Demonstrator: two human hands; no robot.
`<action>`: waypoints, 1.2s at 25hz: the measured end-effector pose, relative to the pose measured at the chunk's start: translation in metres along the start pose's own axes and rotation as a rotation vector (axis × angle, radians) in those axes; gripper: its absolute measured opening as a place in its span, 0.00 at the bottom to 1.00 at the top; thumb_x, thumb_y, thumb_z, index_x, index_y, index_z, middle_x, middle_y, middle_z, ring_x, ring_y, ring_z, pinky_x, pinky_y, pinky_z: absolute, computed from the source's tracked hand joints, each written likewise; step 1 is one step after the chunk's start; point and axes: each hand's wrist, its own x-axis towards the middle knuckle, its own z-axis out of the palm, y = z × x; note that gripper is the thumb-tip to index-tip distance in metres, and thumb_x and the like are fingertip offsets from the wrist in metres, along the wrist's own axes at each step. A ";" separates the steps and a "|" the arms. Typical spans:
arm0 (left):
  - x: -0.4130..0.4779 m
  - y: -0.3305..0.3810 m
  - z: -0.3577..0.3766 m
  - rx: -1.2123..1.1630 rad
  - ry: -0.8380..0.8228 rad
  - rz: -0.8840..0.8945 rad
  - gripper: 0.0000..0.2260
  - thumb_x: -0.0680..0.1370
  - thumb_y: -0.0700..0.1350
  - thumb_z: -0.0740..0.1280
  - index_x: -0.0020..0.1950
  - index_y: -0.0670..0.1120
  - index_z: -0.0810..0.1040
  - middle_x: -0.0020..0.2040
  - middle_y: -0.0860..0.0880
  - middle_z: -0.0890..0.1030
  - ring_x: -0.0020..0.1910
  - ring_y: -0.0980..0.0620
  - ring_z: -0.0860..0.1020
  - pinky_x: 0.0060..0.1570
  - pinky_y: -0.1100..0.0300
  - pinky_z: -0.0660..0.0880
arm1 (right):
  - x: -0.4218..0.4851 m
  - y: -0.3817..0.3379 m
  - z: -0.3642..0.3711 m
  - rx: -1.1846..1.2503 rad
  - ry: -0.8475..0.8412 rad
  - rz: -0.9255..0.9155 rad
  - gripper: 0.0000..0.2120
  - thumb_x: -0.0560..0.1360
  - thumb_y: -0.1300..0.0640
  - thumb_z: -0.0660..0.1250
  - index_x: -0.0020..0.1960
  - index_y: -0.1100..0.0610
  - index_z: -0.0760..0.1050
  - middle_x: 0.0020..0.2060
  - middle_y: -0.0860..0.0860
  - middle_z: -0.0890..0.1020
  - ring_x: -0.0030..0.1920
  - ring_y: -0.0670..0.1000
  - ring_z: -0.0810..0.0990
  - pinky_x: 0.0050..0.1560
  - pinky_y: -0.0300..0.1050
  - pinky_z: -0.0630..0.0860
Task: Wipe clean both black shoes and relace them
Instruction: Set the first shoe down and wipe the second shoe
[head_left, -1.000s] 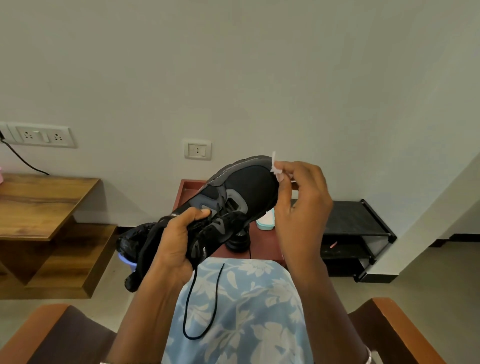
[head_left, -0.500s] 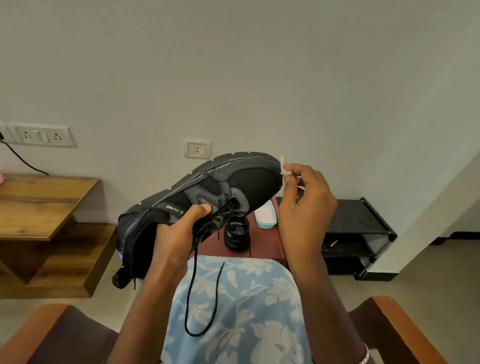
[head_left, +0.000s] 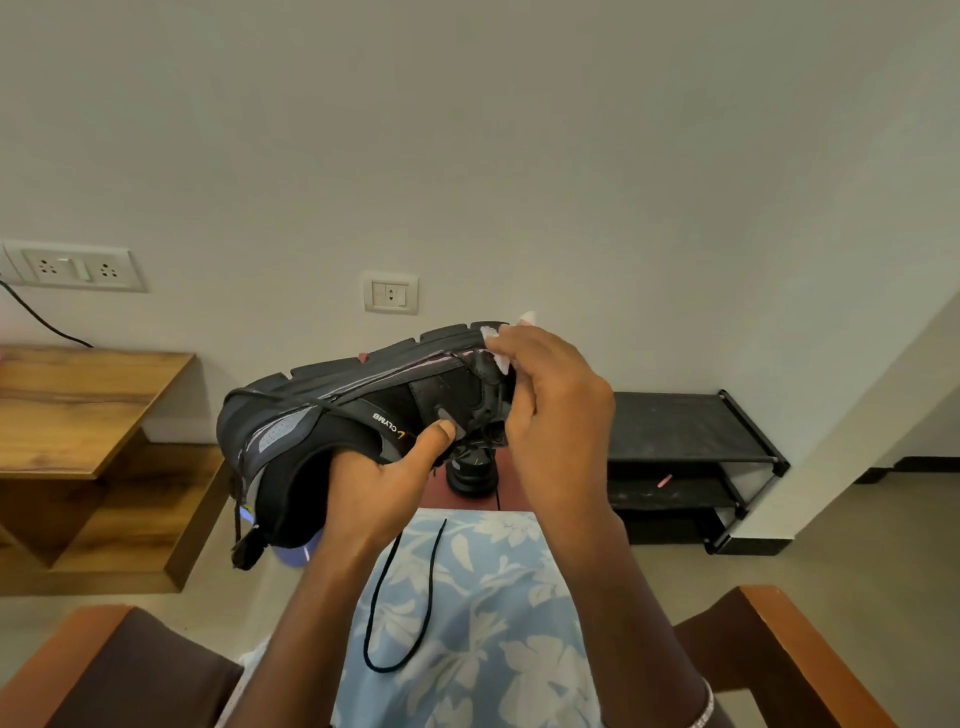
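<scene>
— Where is the black shoe (head_left: 363, 410)?

— Held up in front of the wall, turned on its side, lugged sole facing far and toe to the right. The left hand (head_left: 374, 488) is clamped on it at the heel opening: the fingers go inside the collar and the thumb presses on the outer side, beside the white lettering.

— And the other hand?

— The right hand (head_left: 556, 415) pinches a small white wipe (head_left: 498, 343) with curled fingers, held against the sole's edge at the toe.

— Anything stored in anything?

— The black shoe rack (head_left: 675, 421) on the right has a small pink thing (head_left: 664, 480) on its lower shelf (too small to identify). A purple rim (head_left: 296, 553) peeks out under the heel; I cannot tell what it is.

— Materials?

— The shoe has a matte upper with a perforated grey panel and a blocky tread. A thin black lace (head_left: 400, 587) lies in a loop on blue floral cloth (head_left: 493, 623) over the lap. A round black object (head_left: 472, 473) stands on the red-brown table (head_left: 514, 493) just beyond. To the left is a grained wooden table (head_left: 78, 405).
</scene>
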 end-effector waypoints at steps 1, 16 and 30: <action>0.001 -0.003 0.000 -0.004 -0.011 0.002 0.06 0.71 0.46 0.77 0.39 0.50 0.81 0.31 0.61 0.83 0.34 0.67 0.80 0.42 0.64 0.74 | -0.001 0.004 -0.001 -0.002 0.000 -0.007 0.16 0.77 0.65 0.60 0.58 0.57 0.84 0.55 0.52 0.86 0.60 0.50 0.82 0.62 0.43 0.77; 0.000 -0.015 0.006 0.076 -0.096 -0.019 0.08 0.72 0.49 0.76 0.47 0.50 0.81 0.41 0.60 0.81 0.45 0.62 0.78 0.45 0.67 0.71 | -0.011 -0.001 -0.003 -0.096 0.067 0.049 0.19 0.77 0.57 0.57 0.55 0.61 0.85 0.52 0.54 0.86 0.54 0.52 0.85 0.56 0.44 0.81; 0.000 -0.016 0.007 0.056 -0.118 -0.024 0.11 0.71 0.51 0.76 0.49 0.58 0.76 0.46 0.64 0.78 0.55 0.57 0.75 0.58 0.61 0.68 | -0.001 0.006 -0.008 -0.087 0.107 0.112 0.11 0.77 0.68 0.67 0.55 0.60 0.85 0.51 0.54 0.86 0.55 0.52 0.84 0.58 0.37 0.75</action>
